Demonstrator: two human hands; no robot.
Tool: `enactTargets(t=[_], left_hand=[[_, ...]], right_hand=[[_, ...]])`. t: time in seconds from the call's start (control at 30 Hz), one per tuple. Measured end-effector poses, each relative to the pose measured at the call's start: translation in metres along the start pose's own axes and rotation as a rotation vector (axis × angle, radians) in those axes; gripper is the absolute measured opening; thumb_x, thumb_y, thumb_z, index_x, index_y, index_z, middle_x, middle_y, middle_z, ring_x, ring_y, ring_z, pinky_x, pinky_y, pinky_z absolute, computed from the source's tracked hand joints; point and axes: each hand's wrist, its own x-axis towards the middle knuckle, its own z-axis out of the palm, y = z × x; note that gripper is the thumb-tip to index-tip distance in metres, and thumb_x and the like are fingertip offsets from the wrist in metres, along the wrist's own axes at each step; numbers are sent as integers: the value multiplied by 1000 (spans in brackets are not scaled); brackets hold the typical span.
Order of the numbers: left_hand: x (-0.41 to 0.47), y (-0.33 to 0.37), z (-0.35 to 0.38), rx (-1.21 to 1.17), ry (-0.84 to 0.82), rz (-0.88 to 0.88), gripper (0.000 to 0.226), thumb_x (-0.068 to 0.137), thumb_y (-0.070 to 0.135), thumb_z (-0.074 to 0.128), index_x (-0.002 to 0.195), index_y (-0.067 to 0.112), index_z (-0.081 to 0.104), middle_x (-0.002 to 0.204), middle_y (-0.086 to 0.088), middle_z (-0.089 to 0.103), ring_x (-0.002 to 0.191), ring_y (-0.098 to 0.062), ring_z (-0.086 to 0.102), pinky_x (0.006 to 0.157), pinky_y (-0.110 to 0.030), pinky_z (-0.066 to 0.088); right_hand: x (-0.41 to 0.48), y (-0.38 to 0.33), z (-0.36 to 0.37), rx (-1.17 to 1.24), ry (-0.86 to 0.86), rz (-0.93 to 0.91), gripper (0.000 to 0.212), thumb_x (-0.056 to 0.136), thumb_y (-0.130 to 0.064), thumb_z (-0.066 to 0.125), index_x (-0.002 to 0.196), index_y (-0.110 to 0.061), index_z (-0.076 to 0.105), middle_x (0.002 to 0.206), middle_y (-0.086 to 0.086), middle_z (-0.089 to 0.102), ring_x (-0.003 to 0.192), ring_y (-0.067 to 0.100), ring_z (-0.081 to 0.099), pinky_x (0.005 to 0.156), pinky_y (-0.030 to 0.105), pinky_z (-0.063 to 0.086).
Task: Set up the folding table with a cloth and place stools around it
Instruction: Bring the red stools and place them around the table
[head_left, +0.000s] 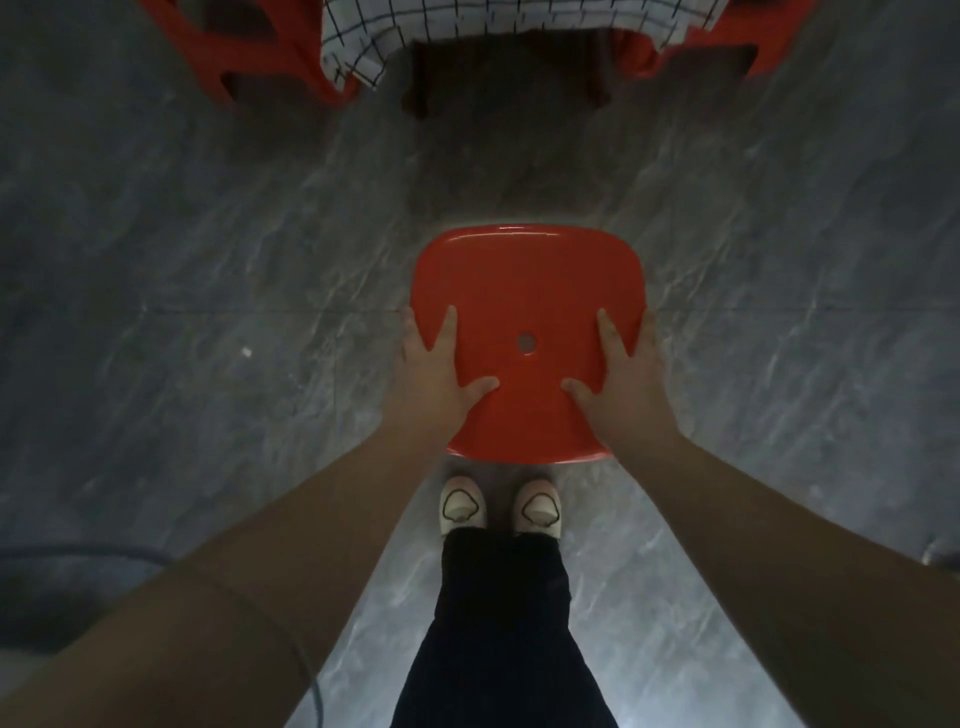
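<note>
— Head view, from the left: cable (78, 550) on the grey floor (208, 260), well clear of the work. Higher up, left stool (249, 57) tucked at the table corner, likely one seat already placed.
— And the table?
— Top middle, table (498, 73) as a dark frame just showing under the checked cloth (395, 31), draped over the edge and hanging down. Looks dressed already.
— Then the hands?
— Left hand (441, 364) gripping the held stool (527, 291) at its left rim: thumb and forefinger spread flat on the seat, other fingers wrapped over the edge. Right hand (618, 364) mirroring on the right rim. Held on both sides to keep the seat level and steer it straight, presumably.
— Where exactly?
— Dead centre, just ahead of the slippers (462, 506), well short of the table. Lifted or standing on the floor, impossible to tell: legs hidden beneath the seat.
— Further right?
— Right stool (727, 52) at the opposite corner. Open side of the table facing here, probably meant for this one.
</note>
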Motion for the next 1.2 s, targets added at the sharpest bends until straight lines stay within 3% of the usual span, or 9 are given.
enactTargets(t=[0.27,0.47,0.6,0.8,0.87,0.97,1.1,1.2], left_hand=[[-34,-12,14,-32,-33,22,103,83,58,70,158,37,2,164,-8,-16,151,-31,11,115,-46,31],[-43,-21,24,-30,-31,21,103,83,58,69,156,39,-1,163,-5,-19,151,-33,10,115,-50,33],[-43,-18,24,-7,-29,14,104,83,58,69,156,38,-1,163,-13,-18,150,-38,11,112,-54,36],[-43,-15,10,85,-148,-23,100,89,50,66,157,38,-7,163,-13,-20,150,-38,9,114,-54,35],[-48,-14,-6,102,-176,-24,94,92,45,63,158,35,-3,165,-12,-13,150,-36,15,117,-51,32],[-67,-3,-44,78,-178,-27,83,95,37,58,159,26,7,163,-13,15,142,-34,33,113,-49,37],[-122,24,-119,146,-107,31,72,88,47,42,152,16,31,139,-16,53,123,-34,53,103,-47,44],[-178,47,-173,179,-31,86,63,89,46,42,147,19,39,137,-10,56,125,-31,50,102,-48,44]], right_hand=[[-37,12,11,-5,-13,23,94,88,-43,69,157,-38,5,164,6,-19,151,34,0,119,54,23],[-49,11,16,-17,-26,23,94,88,-42,69,157,-38,5,164,8,-17,151,36,2,116,54,26],[-50,9,14,-72,-40,31,94,90,-44,67,157,-37,1,163,10,-20,150,38,3,114,55,28],[-48,4,-1,-189,-141,63,88,93,-40,62,157,-35,3,164,11,-16,149,38,8,116,54,29],[-51,-4,-21,-221,-189,58,79,94,-38,58,158,-28,12,165,14,-2,150,35,10,118,52,27],[-69,-26,-62,-252,-185,-15,71,94,-34,56,156,-18,26,161,18,22,147,36,19,119,50,26],[-116,-71,-133,-252,-133,-97,65,91,-29,54,152,-13,35,153,18,38,141,36,32,116,48,30],[-163,-106,-186,-263,-95,-188,65,91,-28,54,151,-12,37,150,18,42,137,36,37,115,46,31]])
